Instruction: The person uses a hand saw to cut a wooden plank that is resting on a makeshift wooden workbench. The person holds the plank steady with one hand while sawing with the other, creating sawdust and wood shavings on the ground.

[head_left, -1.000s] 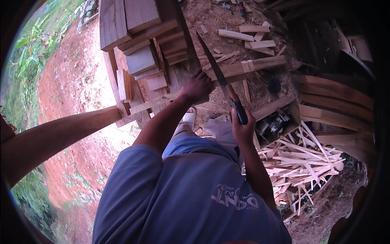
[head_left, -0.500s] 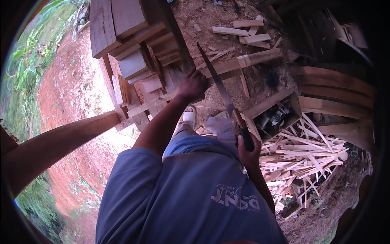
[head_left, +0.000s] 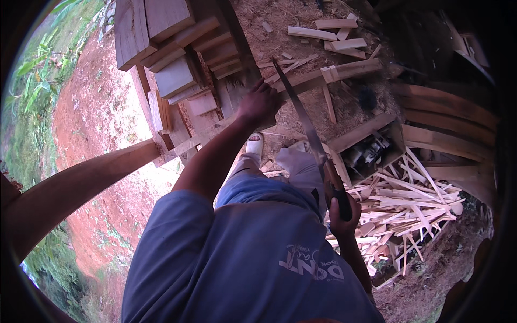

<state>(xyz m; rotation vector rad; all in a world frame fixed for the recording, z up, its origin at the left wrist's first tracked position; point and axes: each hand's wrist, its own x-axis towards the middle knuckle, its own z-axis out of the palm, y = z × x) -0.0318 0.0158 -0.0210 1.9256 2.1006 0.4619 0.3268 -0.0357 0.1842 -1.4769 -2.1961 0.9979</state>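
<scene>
My right hand is closed round the dark handle of a handsaw. The long, narrowing blade points away from me and lies across a wooden beam. Just left of the blade, my left hand grips the beam, its fingers bent over the wood. A pale band shows on the beam to the right of the saw. Whether the teeth have cut into the wood cannot be made out.
Stacked thick planks stand at the far left. Short offcuts lie on the ground beyond the beam. At right are an open wooden box with a metal machine inside, a heap of thin wood strips and curved timbers.
The saw and my right hand have moved back toward me and slightly right. My left hand stays on the beam, while the whole view has shifted a little.
</scene>
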